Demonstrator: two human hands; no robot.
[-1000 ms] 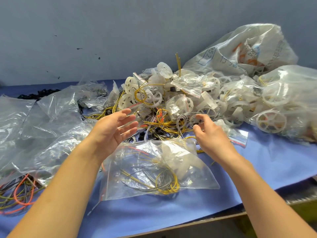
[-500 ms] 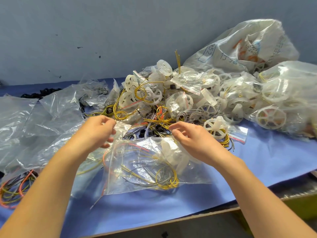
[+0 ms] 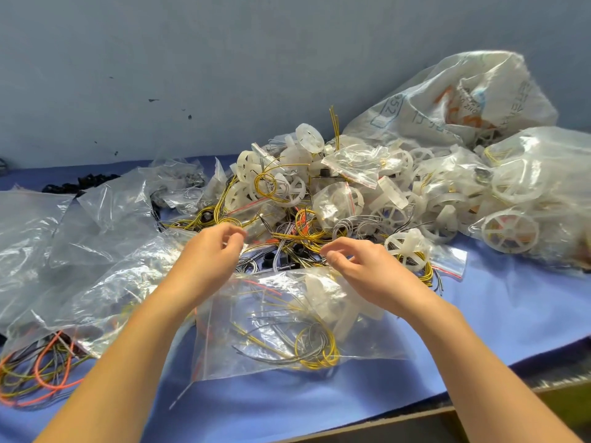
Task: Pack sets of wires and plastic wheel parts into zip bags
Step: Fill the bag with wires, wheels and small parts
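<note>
Clear zip bag [image 3: 281, 356] lies loaded with wires [image 3: 315, 348] and a wheel [image 3: 324, 295]; left hand [image 3: 212, 254] and right hand [image 3: 363, 271] curl apart at its far edge, likely to seal it, grip unclear.

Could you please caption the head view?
Left hand and right hand poised over a clear wire-filled zip bag.

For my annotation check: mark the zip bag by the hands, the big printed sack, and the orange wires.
zip bag [image 3: 256, 346], head view, clear front panel.
printed sack [image 3: 447, 100], head view, upper side.
orange wires [image 3: 37, 367], head view, near loop.
</note>
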